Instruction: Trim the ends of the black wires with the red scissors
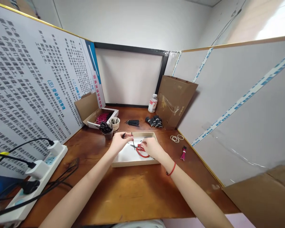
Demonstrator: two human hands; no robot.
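Observation:
A shallow white box (123,163) lies in front of me on the table. Over its left side, my left hand (120,142) pinches a thin black stick (133,145) that hangs nearly upright from the fingertips. Another small dark piece (123,135) shows by the same fingers. Above the box's right half is my right hand (152,147), its fingers curled together; what they pinch, if anything, is hidden. Red-handled scissors (142,154) lie inside the box just under those fingers, blades pointing left.
Cups of black sticks (108,134) and pale sticks (114,126) stand left of an open carton (92,123). Behind the box are loose black sticks (132,123) and black bundles (154,121). Rubber bands (174,139), a pink-black bundle (183,153), a bottle (152,104) and power strip (46,169) surround.

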